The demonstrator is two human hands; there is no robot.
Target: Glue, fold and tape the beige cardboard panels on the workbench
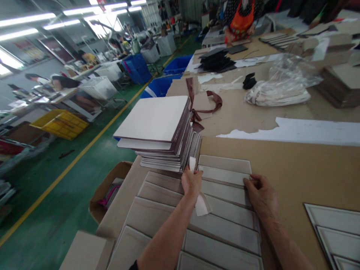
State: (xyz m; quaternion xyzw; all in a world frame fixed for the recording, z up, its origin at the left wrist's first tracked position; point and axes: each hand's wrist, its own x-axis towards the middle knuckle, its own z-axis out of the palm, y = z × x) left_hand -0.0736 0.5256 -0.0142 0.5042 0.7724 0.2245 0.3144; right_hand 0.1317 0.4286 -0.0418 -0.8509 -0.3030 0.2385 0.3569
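Overlapping rows of pale flat panels with raised edges lie on the brown table. My left hand is closed around a white strip, whose ends show above and below the fist, over the upper part of the panels. My right hand has its thumb and fingers pinched at the right end of one upper panel. Just beyond my left hand rises a tall stack of white boards with dark edges.
Brown ribbon lies behind the stack. Further back are black pieces and a plastic bag. More panels lie at the right. A cardboard box stands left below the table edge. A person in an orange apron stands across the table.
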